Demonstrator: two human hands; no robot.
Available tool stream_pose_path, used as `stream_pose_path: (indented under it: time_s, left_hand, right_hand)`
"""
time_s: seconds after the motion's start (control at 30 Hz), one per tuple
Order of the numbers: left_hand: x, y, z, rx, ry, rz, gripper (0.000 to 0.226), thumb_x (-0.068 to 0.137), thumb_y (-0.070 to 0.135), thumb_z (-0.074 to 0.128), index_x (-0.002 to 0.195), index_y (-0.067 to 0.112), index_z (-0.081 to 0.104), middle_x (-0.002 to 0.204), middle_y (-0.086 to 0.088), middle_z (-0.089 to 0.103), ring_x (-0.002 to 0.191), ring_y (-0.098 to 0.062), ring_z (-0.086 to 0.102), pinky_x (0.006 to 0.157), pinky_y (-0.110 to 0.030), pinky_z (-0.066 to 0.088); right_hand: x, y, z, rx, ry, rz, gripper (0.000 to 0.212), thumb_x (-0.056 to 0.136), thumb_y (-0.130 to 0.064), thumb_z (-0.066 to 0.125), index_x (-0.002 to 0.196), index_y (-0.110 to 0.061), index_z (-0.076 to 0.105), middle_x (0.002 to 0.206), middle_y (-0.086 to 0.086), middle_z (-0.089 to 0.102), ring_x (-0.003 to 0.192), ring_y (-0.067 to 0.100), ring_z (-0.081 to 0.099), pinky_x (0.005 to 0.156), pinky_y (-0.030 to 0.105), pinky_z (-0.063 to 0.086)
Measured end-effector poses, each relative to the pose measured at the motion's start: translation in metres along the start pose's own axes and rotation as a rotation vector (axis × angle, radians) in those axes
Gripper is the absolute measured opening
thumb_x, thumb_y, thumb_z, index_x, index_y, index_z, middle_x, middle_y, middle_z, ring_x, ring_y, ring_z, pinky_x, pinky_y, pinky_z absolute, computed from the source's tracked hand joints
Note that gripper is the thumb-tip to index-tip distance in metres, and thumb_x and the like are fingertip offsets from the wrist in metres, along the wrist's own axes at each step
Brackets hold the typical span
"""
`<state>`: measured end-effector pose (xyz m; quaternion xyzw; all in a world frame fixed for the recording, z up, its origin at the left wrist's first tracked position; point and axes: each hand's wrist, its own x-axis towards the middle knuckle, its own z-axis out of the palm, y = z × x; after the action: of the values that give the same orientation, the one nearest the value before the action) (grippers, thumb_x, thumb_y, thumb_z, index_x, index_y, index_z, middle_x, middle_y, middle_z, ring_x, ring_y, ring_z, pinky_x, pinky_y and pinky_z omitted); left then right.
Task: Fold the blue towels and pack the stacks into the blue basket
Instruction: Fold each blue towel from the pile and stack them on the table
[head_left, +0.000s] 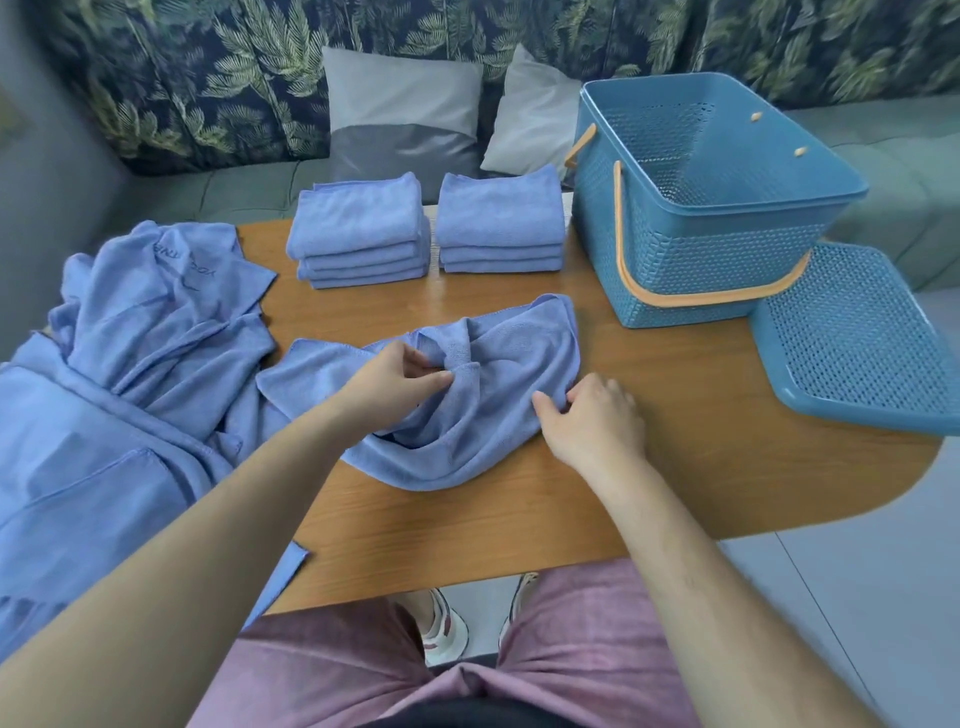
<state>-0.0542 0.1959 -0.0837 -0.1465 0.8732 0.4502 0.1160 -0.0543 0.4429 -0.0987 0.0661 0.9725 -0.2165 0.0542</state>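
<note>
Crumpled blue towel (483, 426) at the table's (467, 535) middle; left hand (395, 379) pinches its bunched centre, right hand (597, 415) grasps its right edge. Probably best spread flat before folding; blue basket (696, 270) stands at the far right corner.

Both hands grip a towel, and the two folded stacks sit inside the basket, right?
No. In the head view the left stack and right stack sit on the table beside the empty basket. The left hand and right hand do grip the towel.
</note>
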Motion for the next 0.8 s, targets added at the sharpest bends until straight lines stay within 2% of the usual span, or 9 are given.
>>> stream_pose_path:
  time_s: [0.1, 0.2, 0.27, 0.33, 0.4, 0.5, 0.57, 0.67, 0.8]
  left_hand:
    - [0.002, 0.006, 0.005, 0.133, -0.078, 0.035, 0.05, 0.08, 0.062, 0.072, 0.092, 0.014, 0.068, 0.071, 0.014, 0.065, 0.066, -0.007, 0.06, 0.07, -0.021, 0.042]
    - [0.003, 0.013, 0.006, 0.171, -0.084, 0.017, 0.032, 0.084, 0.052, 0.073, 0.087, 0.02, 0.072, 0.071, 0.008, 0.064, 0.067, -0.011, 0.057, 0.063, -0.023, 0.044]
    - [0.002, 0.015, 0.004, 0.047, -0.057, 0.005, 0.024, 0.087, 0.045, 0.071, 0.084, 0.021, 0.067, 0.074, 0.008, 0.064, 0.068, -0.011, 0.058, 0.064, -0.025, 0.045]
    - [-0.001, 0.019, 0.0, -0.165, -0.054, 0.021, 0.022, 0.089, 0.037, 0.07, 0.079, 0.021, 0.058, 0.076, 0.004, 0.059, 0.072, -0.014, 0.054, 0.07, -0.028, 0.045]
    - [-0.004, 0.023, -0.005, -0.32, -0.047, 0.063, 0.019, 0.088, 0.032, 0.068, 0.08, 0.022, 0.054, 0.08, -0.001, 0.054, 0.078, -0.019, 0.05, 0.076, -0.036, 0.042]
    - [-0.008, 0.03, -0.011, -0.424, 0.016, 0.096, 0.019, 0.081, 0.032, 0.07, 0.08, 0.022, 0.054, 0.07, 0.002, 0.047, 0.069, -0.018, 0.042, 0.068, -0.036, 0.036]
    - [-0.008, 0.035, -0.016, -0.499, 0.039, 0.116, 0.02, 0.074, 0.031, 0.074, 0.076, 0.024, 0.055, 0.065, 0.006, 0.047, 0.062, -0.014, 0.041, 0.062, -0.031, 0.033]
    - [-0.008, 0.04, -0.028, -0.581, 0.056, 0.132, 0.022, 0.07, 0.037, 0.08, 0.071, 0.029, 0.06, 0.067, 0.006, 0.053, 0.065, -0.012, 0.047, 0.062, -0.03, 0.036]
    - [-0.011, 0.042, -0.056, -0.685, 0.194, 0.107, 0.025, 0.065, 0.05, 0.082, 0.071, 0.03, 0.068, 0.067, 0.005, 0.057, 0.061, -0.012, 0.051, 0.065, -0.031, 0.042]
  right_hand:
    - [-0.007, -0.007, 0.002, -0.019, -0.018, -0.065, 0.029, 0.098, -0.045, 0.054, 0.103, -0.018, 0.063, 0.121, 0.007, 0.06, 0.117, 0.032, 0.053, 0.096, 0.039, 0.044]
    - [-0.004, -0.008, 0.002, 0.196, -0.008, -0.105, 0.017, 0.102, -0.033, 0.051, 0.096, -0.017, 0.053, 0.105, 0.004, 0.062, 0.104, 0.031, 0.057, 0.084, 0.038, 0.046]
    - [-0.001, -0.008, 0.0, 0.477, 0.001, -0.063, 0.017, 0.104, -0.032, 0.049, 0.096, -0.017, 0.048, 0.092, -0.005, 0.06, 0.09, 0.024, 0.059, 0.069, 0.032, 0.043]
    - [0.001, -0.008, -0.004, 0.644, 0.044, -0.025, 0.015, 0.104, -0.033, 0.05, 0.098, -0.019, 0.048, 0.089, -0.009, 0.058, 0.085, 0.018, 0.059, 0.063, 0.024, 0.04]
    - [0.003, -0.009, -0.008, 0.772, 0.086, 0.001, 0.013, 0.103, -0.033, 0.052, 0.1, -0.021, 0.05, 0.091, -0.007, 0.062, 0.085, 0.017, 0.062, 0.068, 0.026, 0.048]
    - [0.003, -0.01, -0.015, 0.935, 0.095, 0.034, 0.012, 0.099, -0.032, 0.061, 0.099, -0.026, 0.051, 0.096, -0.005, 0.067, 0.089, 0.014, 0.067, 0.082, 0.037, 0.057]
    - [0.003, -0.012, -0.022, 0.986, 0.086, 0.028, 0.017, 0.095, -0.03, 0.067, 0.099, -0.027, 0.051, 0.097, -0.004, 0.069, 0.087, 0.011, 0.068, 0.081, 0.035, 0.056]
    - [0.003, -0.013, -0.036, 1.066, 0.045, -0.01, 0.023, 0.091, -0.026, 0.073, 0.103, -0.024, 0.053, 0.101, 0.003, 0.074, 0.09, 0.018, 0.071, 0.081, 0.037, 0.054]
    - [0.006, -0.019, -0.065, 1.176, -0.095, -0.106, 0.011, 0.091, -0.012, 0.073, 0.092, -0.019, 0.064, 0.085, 0.004, 0.074, 0.079, 0.019, 0.061, 0.075, 0.037, 0.043]
